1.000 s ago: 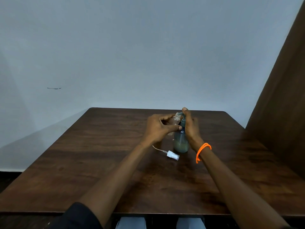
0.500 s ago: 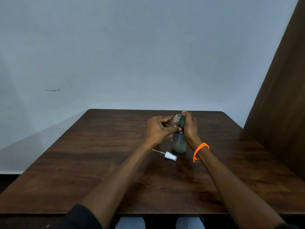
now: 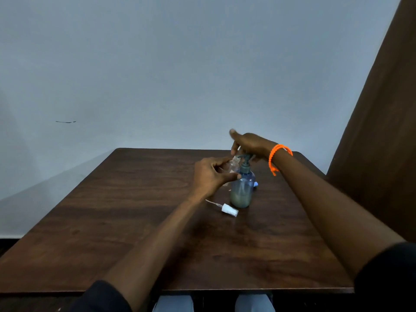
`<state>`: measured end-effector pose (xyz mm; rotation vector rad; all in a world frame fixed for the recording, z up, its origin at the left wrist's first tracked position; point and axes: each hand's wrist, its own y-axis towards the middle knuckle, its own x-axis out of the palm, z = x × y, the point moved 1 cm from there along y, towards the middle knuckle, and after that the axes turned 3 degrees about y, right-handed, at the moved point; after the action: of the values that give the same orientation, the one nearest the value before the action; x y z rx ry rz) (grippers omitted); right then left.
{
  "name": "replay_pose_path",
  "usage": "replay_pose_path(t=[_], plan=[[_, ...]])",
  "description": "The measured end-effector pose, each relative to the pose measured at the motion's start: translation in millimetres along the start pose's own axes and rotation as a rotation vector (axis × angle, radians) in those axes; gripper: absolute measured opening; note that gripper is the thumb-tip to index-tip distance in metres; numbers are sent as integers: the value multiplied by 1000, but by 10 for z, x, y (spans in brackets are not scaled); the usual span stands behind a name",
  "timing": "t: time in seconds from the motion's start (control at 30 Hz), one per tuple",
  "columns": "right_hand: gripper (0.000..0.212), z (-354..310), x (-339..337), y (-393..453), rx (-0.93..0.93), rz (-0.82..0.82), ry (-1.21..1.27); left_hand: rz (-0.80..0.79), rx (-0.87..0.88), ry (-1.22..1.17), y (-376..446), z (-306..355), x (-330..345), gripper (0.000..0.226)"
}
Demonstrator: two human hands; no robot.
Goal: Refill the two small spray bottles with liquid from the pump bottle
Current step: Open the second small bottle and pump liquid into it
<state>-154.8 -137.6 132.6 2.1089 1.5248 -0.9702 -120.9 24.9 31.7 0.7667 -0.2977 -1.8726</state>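
The dark wooden desk (image 3: 112,221) filled the lower part of the view, its far edge against a pale grey wall (image 3: 180,64), with a brown panel (image 3: 382,131) rising at the right. Places below are given relative to the pump bottle (image 3: 242,190), a blue-tinted translucent bottle standing upright toward the far middle of the desk, with pale liquid in its lower part and a dark pump head on top.

The right hand (image 3: 252,145) hovered over the pump head, palm down, its fingers spread and fairly straight; whether it pressed the pump or only rested above it could not be told. Its grip was apart, closed round nothing that showed. An orange bracelet (image 3: 278,158) circled that wrist, to the right of the bottle's top.

The left hand (image 3: 211,176) was just left of the pump bottle, its grip clamped on a small spray bottle (image 3: 234,164), clear and uncapped, held tilted with its open neck close under the pump's spout. The thumb reached across to touch the pump bottle's shoulder.

A white spray cap (image 3: 229,210) with its thin dip tube lay on the desk just in front of and left of the pump bottle. A small pale object (image 3: 256,184) showed behind the bottle's right side, too hidden to identify.
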Motion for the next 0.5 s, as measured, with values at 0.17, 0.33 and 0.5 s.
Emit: replay_pose_path(t=[0.17,0.33,0.5], plan=[[49,-30,143,67,56,-27,-164,16,13,-29,10,10,34,54],[41,29,184,106,58,29,-91,26,3,-2,24,-68,68,56],[40,88,247,135,87,17,-26,34,6,-9,-13,-88,93,53]])
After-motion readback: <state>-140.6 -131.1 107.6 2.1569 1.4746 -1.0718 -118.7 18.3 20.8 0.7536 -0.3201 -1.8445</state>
